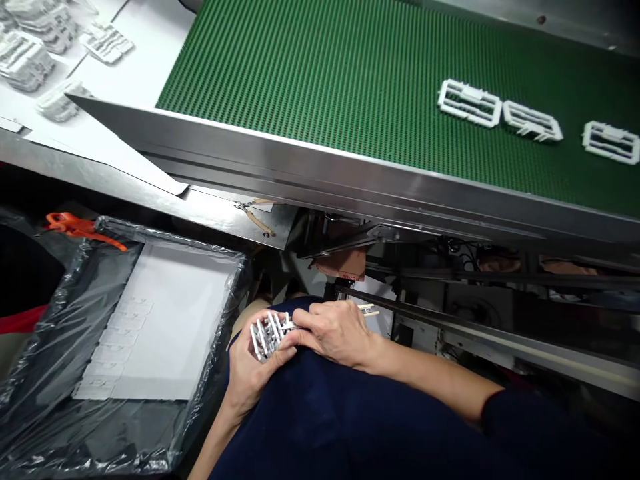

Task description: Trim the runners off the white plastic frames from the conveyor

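My left hand [249, 370] is wrapped round a white plastic frame piece [267, 337] with several bars, held over my lap. My right hand [340, 333] is closed on a pair of cutting pliers [369, 310]. Only their pale handle ends show past the hand, and a bit of grey metal shows at the fingertips, against the right side of the frame piece. Most of the tool lies hidden in my palm. Similar white frames [470, 103] rest on the green conveyor belt [300, 73] above.
A metal guard [300, 150] edges the belt. Another pair of pliers [255, 217] lies on the ledge below it. At left stands a plastic-wrapped tray [125, 437] with a white sheet [175, 300] and an orange clamp [75, 225]. Stacked white pieces [25, 60] sit upper left.
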`<state>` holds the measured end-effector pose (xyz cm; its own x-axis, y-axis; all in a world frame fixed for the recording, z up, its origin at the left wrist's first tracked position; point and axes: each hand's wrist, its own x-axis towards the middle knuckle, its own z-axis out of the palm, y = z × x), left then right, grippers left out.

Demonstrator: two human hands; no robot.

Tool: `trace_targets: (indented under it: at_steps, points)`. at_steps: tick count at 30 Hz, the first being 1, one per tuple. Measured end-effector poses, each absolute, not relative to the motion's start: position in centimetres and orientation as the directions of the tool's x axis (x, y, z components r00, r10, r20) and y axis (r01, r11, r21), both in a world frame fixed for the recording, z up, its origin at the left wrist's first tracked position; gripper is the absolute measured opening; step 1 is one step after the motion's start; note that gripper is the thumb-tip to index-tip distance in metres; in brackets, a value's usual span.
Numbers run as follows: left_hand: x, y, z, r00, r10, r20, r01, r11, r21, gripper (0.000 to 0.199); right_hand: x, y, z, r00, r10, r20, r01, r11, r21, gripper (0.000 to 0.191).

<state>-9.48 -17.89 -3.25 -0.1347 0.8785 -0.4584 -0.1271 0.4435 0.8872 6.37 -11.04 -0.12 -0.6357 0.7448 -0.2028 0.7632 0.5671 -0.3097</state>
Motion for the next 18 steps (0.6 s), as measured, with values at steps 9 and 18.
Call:
trace_targets:
  at_steps: [9, 18]
  points:
    - [-9.5, -18.0, -3.6, -0.121, 0.887, -0.446, -0.124, 0.432, 0.893, 0.048, 6.5, -11.2, 0.0, -0.586, 0.771, -0.247, 0.789, 0.474, -0.391, 0.053]
    - [-10.1, -17.9, -4.6, -0.029, 0.921, -0.388, -0.071, 0.385, 0.92, 0.053, 6.4, -9.9, 1.0, -0.598, 0.738, -0.311, 0.704, 0.299, -0.644, 0.039]
